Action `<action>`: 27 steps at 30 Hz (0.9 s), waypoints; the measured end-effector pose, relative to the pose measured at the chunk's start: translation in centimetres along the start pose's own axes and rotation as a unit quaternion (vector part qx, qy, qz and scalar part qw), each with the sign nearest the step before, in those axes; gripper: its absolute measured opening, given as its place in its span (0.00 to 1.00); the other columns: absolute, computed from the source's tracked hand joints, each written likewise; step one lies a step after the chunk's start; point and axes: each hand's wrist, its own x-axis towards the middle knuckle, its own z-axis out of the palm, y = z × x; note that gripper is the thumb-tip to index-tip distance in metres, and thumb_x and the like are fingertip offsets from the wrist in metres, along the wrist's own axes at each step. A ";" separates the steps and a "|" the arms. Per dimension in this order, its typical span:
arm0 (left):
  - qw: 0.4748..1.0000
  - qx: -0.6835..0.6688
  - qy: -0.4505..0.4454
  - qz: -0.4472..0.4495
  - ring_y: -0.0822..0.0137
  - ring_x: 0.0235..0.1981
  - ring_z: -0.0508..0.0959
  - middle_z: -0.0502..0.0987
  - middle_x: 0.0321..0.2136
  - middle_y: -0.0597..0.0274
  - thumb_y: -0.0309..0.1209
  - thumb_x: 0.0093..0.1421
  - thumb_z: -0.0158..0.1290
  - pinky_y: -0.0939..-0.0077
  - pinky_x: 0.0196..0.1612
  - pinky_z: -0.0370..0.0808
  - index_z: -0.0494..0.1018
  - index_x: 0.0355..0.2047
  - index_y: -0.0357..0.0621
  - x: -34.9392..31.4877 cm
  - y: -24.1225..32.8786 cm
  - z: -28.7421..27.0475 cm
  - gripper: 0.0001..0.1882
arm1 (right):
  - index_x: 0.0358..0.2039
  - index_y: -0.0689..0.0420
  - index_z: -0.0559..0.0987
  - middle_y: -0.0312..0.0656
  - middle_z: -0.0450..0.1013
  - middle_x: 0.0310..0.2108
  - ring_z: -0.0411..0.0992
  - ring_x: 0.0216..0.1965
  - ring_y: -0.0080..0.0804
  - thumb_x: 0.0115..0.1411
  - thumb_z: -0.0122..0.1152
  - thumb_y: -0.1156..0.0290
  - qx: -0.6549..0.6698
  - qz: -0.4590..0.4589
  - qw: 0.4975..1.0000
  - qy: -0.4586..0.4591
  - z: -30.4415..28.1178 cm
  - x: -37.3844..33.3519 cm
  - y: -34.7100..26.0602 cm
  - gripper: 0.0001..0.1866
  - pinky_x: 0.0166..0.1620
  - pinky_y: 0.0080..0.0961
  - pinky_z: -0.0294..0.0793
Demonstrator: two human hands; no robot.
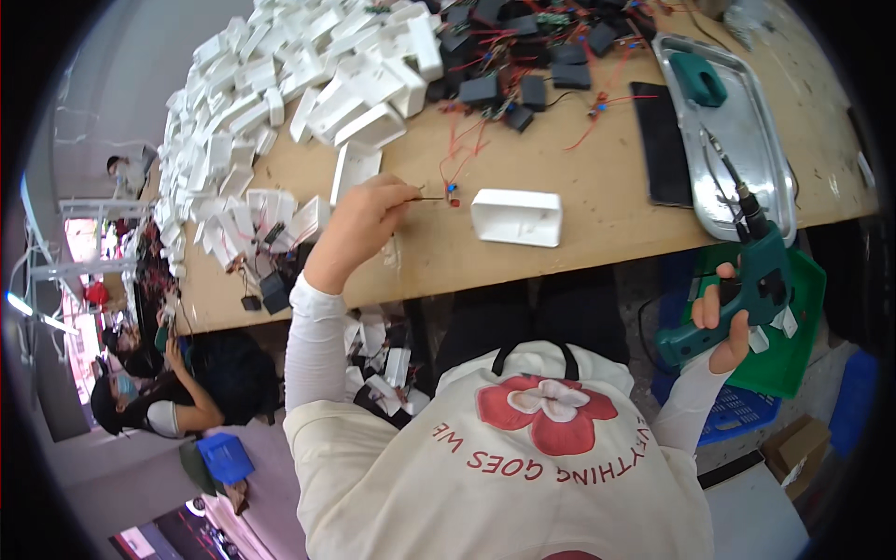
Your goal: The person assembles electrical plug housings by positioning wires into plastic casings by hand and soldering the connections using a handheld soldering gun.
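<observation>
My left hand is closed in a pinch over the table, holding a thin dark wire-like piece. Its far end meets a small component with a blue part and red wires; whether they are joined I cannot tell. Just right of that lies an open white plastic case, its hollow side showing. At the right, my right hand grips a teal soldering gun by its handle. The gun's slim metal tip points up over the metal tray, away from the component.
White cases are heaped at the far left, black boxes with red wires at the back. A black flat slab lies beside the metal tray, which bears a teal holder. Below stands a green bin. Another person sits left.
</observation>
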 end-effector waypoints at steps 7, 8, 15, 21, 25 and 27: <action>0.982 0.024 0.187 0.029 0.51 0.30 0.75 0.70 0.40 0.45 0.33 0.49 0.56 0.63 0.35 0.71 0.70 0.39 0.39 -0.2 1.3 2.0 0.18 | 0.60 0.64 0.48 0.48 0.59 0.53 0.60 0.24 0.20 0.59 0.51 0.68 -0.022 0.025 0.999 -0.042 0.9 0.4 0.9 0.34 0.28 0.18 0.61; 0.973 -0.035 0.227 -0.035 0.50 0.29 0.75 0.72 0.37 0.44 0.33 0.49 0.56 0.62 0.34 0.72 0.70 0.39 0.38 0.3 1.4 2.3 0.18 | 0.60 0.64 0.48 0.48 0.59 0.53 0.60 0.24 0.20 0.59 0.51 0.68 -0.017 0.027 0.998 -0.048 1.1 0.4 1.0 0.34 0.28 0.18 0.62; 0.972 0.113 0.125 -0.166 0.50 0.23 0.74 0.74 0.20 0.50 0.36 0.50 0.55 0.62 0.28 0.71 0.73 0.25 0.37 4.8 0.1 3.6 0.12 | 0.58 0.64 0.50 0.53 0.60 0.52 0.62 0.23 0.22 0.58 0.53 0.69 -0.015 0.019 1.000 -0.019 1.7 0.1 1.2 0.33 0.25 0.18 0.64; 0.977 -0.069 0.186 -0.074 0.56 0.21 0.74 0.75 0.21 0.53 0.31 0.52 0.53 0.66 0.26 0.70 0.74 0.27 0.38 3.9 0.2 4.7 0.09 | 0.60 0.65 0.48 0.50 0.60 0.53 0.60 0.24 0.20 0.58 0.53 0.67 -0.009 0.043 0.998 -0.041 1.6 0.3 1.1 0.35 0.27 0.18 0.62; 0.918 -0.292 0.268 -0.021 0.68 0.20 0.71 0.72 0.24 0.59 0.19 0.51 0.51 0.79 0.25 0.68 0.74 0.30 0.37 0.7 2.6 4.8 0.05 | 0.59 0.64 0.50 0.53 0.59 0.53 0.62 0.23 0.22 0.58 0.54 0.67 0.033 0.057 0.997 -0.027 2.4 0.0 2.2 0.34 0.26 0.18 0.64; 0.948 -0.137 0.285 0.040 0.66 0.22 0.71 0.72 0.25 0.59 0.18 0.51 0.51 0.79 0.25 0.67 0.73 0.31 0.37 -0.6 3.5 4.9 0.07 | 0.59 0.63 0.51 0.57 0.59 0.53 0.63 0.23 0.23 0.57 0.54 0.66 0.049 0.060 0.997 -0.016 3.5 -0.2 3.4 0.34 0.25 0.19 0.65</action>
